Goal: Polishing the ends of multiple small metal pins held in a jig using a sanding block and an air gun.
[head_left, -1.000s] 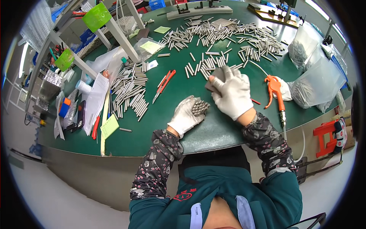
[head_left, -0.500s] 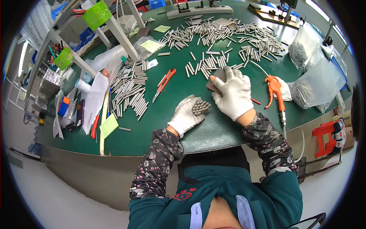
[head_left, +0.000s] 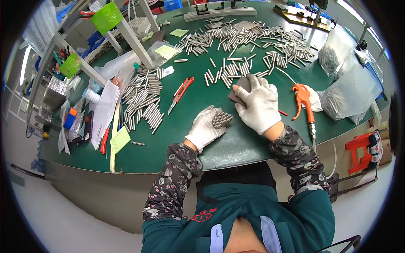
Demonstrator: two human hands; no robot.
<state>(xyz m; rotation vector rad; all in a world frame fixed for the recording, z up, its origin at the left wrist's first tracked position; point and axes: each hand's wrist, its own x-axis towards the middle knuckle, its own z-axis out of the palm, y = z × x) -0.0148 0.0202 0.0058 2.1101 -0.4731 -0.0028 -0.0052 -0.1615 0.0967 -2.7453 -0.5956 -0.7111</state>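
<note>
Person seated at a green table [head_left: 198, 97], both hands in white gloves, patterned sleeves over the forearms.

Left hand [head_left: 205, 128] rests on the table near its front edge, palm up, fingers curled around a bundle of short metal rods [head_left: 221, 119]. The rod ends stick out toward the right hand, packed side by side.

Right hand [head_left: 258, 105] lies just beside the bundle, further from the body. It is closed flat over a dark grey block [head_left: 238, 89], thumb at the side, fingers spread across the top. The block touches the table; I cannot tell whether it touches the rod ends.

Around them: a wide scatter of loose rods [head_left: 253, 40] across the far half of the table, some in small neat rows just beyond the right hand. A second pile of rods [head_left: 143, 99] lies to the left, roughly lined up. Between that pile and the hands sits a red utility knife [head_left: 181, 93]. To the right, an orange air blow gun [head_left: 304, 103] with its hose trailing off the table edge. Clear plastic bags [head_left: 350, 90] of more parts stand at the far right. Papers and yellow sticky notes [head_left: 120, 139] lie along the left edge, near a white frame with green bins [head_left: 107, 17].
</note>
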